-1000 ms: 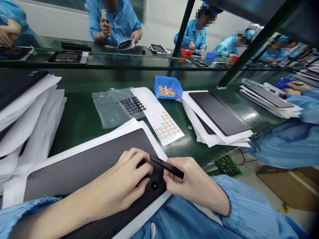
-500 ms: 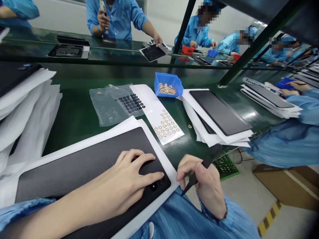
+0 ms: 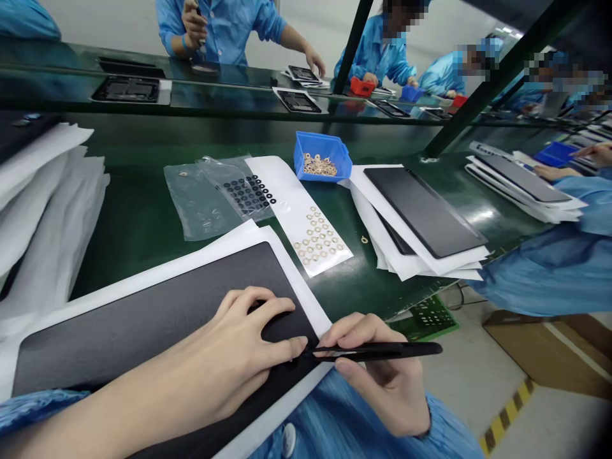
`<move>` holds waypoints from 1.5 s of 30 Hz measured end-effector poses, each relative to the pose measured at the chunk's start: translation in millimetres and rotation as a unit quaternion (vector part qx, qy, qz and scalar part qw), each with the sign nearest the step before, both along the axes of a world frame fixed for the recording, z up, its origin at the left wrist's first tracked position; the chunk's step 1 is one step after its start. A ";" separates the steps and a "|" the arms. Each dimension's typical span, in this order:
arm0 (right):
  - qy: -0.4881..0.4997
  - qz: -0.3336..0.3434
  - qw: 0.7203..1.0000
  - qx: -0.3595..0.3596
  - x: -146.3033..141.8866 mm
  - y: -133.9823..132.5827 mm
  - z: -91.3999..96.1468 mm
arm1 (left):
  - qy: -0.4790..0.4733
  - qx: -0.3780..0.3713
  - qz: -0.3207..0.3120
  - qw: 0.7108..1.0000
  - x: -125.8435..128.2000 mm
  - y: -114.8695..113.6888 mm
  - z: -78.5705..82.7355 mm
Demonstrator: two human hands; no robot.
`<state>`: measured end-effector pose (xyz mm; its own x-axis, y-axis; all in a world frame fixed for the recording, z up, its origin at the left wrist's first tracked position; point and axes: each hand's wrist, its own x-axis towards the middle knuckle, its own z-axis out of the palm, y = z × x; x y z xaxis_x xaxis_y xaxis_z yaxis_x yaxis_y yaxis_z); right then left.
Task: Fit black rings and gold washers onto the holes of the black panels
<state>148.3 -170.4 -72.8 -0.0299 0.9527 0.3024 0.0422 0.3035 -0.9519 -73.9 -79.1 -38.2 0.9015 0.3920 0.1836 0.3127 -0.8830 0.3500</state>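
Lying from the lower left to the center of the frame, one dark panel is partly covered by the left hand, whose fingers are spread open upon it. At lower right of center, one pair of black tweezers is gripped between thumb and fingers of the right hand; whether the panel is touched by its tips cannot be told. Above, one blue bin, one white sheet and one loose gold ring are seen.

Left hand palm-down — right hand half-curled
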 end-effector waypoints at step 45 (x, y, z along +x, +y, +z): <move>-0.069 -0.094 0.990 0.079 -16.8 -3.8 0.9 | 0.003 0.003 0.002 1.000 -0.4 -1.0 1.3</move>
